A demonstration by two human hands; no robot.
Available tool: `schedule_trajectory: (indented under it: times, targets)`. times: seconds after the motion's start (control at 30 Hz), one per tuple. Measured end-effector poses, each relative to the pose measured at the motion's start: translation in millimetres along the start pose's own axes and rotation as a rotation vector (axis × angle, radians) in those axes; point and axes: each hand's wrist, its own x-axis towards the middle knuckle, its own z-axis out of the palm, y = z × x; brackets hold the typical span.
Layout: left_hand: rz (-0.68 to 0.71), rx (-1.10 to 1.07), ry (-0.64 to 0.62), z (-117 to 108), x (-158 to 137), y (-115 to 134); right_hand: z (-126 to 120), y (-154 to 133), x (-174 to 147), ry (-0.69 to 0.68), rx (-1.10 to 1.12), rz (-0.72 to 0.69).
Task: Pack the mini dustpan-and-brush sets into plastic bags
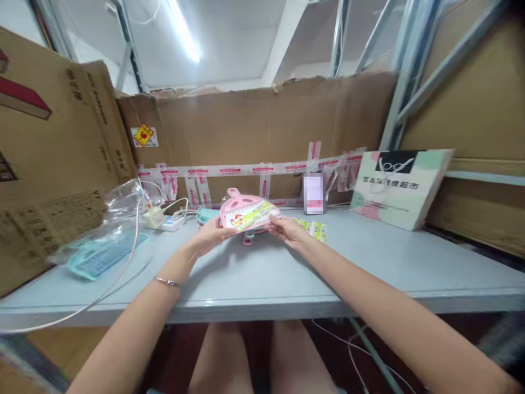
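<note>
A small pink dustpan (228,207) with a white-bristled brush in it is held up above the desk, its handle pointing away from me. Across its front lies a yellow-green and white label card (256,216). My left hand (211,235) grips the left edge, and my right hand (289,231) pinches the right edge near the card's end. Behind and below it, partly hidden, are a teal dustpan (204,215) and a pink handle end (247,241). Several yellow-green labels (318,230) lie just beyond my right hand.
At left, a clear plastic bag (118,205) lies by a teal dustpan (88,262). A white cable (133,246) crosses the desk from a power strip (173,222). A phone (314,194) and a printed paper bag (394,189) stand at the back; cardboard (229,126) walls the rear.
</note>
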Motion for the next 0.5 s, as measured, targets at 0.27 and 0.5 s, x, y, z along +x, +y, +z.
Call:
schedule_trajectory:
  times: [0.27,0.5]
  targets:
    - [-0.015,-0.024,0.1,-3,-2,-2,2,-11,-11,-0.051,0.011,-0.031]
    - [-0.126,0.006,0.134,14,-7,-3,-10,-19,-22,-0.068,0.035,0.041]
